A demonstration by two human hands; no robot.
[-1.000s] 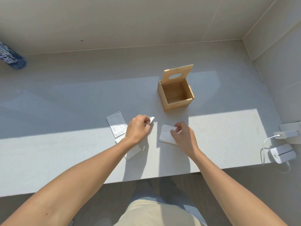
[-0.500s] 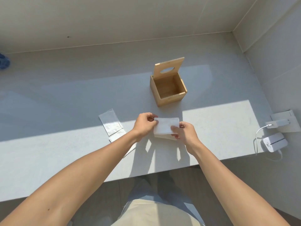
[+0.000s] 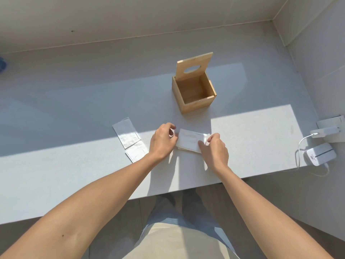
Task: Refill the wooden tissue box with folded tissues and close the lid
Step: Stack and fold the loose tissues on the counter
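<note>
The wooden tissue box [image 3: 196, 104] stands open on the grey counter [image 3: 74, 174], its inside showing no tissues. Its lid [image 3: 194, 65], with an oval slot, stands upright at the box's far side. In front of the box, a folded white tissue [image 3: 189, 141] is pinched at its left edge by my left hand [image 3: 162, 142] and at its right edge by my right hand [image 3: 214, 149]. It sits on or just above a second folded tissue. Two more folded tissues [image 3: 127, 135] lie overlapping to the left of my left hand.
A white charger with a cable [image 3: 323, 132] and a small white device [image 3: 320, 154] sit at the counter's right end. A wall rises behind and to the right. A blue object [image 3: 2, 64] shows at the far left edge. The counter's front edge runs below my wrists.
My left hand came right with a tissue, and both hands now hold it flat, lower over the other folded tissue. The view has shifted slightly.
</note>
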